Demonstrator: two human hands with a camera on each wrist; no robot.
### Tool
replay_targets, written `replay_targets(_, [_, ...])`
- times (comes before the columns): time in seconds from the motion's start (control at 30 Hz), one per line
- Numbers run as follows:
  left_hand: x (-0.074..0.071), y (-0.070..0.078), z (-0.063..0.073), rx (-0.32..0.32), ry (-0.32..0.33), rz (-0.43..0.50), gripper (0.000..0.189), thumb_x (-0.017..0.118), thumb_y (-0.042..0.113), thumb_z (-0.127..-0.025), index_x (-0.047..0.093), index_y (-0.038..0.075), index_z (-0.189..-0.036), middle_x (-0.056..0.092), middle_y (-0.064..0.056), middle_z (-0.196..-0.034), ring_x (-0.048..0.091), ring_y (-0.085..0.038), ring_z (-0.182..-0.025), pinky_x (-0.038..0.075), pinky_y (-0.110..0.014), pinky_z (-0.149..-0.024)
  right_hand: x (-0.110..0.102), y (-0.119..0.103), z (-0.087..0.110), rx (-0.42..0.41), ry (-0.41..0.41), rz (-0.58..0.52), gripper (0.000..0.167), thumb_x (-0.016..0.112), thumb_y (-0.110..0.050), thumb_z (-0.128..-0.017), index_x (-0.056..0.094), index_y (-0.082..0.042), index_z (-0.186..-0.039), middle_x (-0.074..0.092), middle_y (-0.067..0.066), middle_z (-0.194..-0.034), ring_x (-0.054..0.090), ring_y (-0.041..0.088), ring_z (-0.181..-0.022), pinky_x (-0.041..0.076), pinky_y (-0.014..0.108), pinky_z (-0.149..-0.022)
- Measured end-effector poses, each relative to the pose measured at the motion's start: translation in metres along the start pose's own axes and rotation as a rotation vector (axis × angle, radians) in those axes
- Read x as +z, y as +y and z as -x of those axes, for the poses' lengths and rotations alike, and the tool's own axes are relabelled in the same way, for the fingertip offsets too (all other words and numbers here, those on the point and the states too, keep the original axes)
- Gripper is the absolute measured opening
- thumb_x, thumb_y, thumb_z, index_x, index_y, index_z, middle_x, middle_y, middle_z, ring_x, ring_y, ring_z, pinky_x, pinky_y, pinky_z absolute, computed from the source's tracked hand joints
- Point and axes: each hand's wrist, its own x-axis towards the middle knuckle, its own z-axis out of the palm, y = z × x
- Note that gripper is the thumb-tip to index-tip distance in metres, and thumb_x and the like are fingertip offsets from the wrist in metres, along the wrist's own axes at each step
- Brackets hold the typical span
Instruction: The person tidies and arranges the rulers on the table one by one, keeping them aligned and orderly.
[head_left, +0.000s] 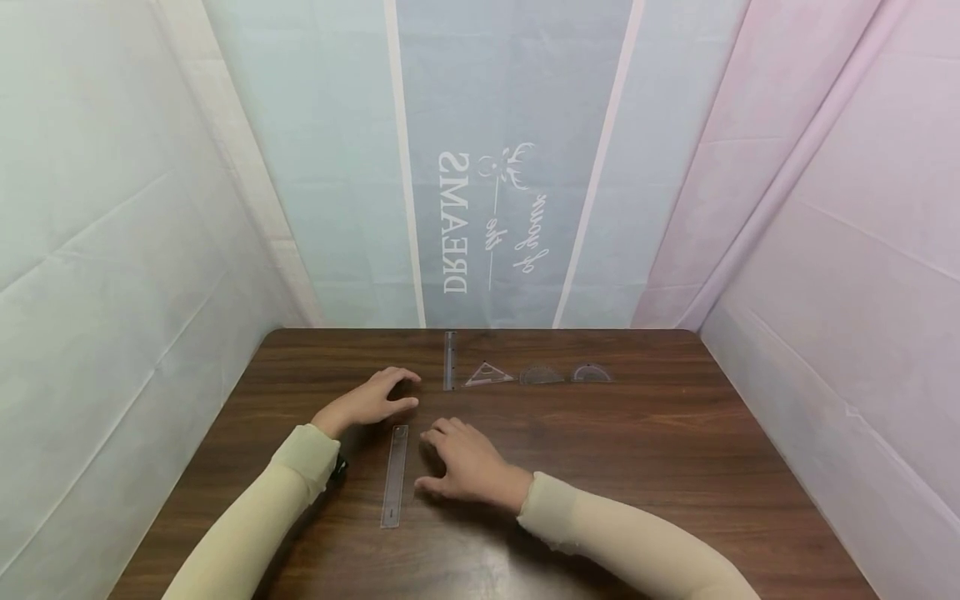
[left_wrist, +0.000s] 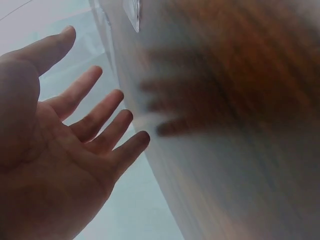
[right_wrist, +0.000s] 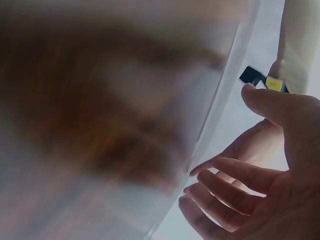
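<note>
A clear ruler (head_left: 394,477) lies lengthwise on the brown table, between and slightly below the two hands. My left hand (head_left: 375,398) is just beyond its far end, thumb and fingers apart and holding nothing. In the left wrist view the palm and loosely spread fingers of the left hand (left_wrist: 85,135) show, with their shadow on the tabletop. To the right of the ruler hovers my right hand (head_left: 472,462), thumb apart from its gently bent fingers. The right wrist view shows nothing in the right hand (right_wrist: 250,195).
Along the back of the table (head_left: 637,467) stand out a narrower clear ruler (head_left: 450,361), a triangle set square (head_left: 488,381) and two clear protractors, one in the middle (head_left: 542,377) and one further right (head_left: 592,374). Cloth walls (head_left: 517,83) enclose the back and sides.
</note>
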Motion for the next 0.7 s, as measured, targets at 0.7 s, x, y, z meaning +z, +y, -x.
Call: replay_targets(0.7, [-0.005, -0.004, -0.055, -0.039, 0.020, -0.122, 0.063, 0.064, 0.039, -0.109, 0.046, 0.004, -0.159, 0.042, -0.024, -0.163, 0.035, -0.049, -0.153, 0.034, -0.067, -0.120, -0.001, 0.073, -0.039, 0.178, 0.085, 0.027, 0.088, 0.075, -0.069, -0.092, 0.059, -0.005, -0.150, 0.059, 0.011, -0.147, 0.055, 0.030, -0.140, 0.044, 0.050, -0.119])
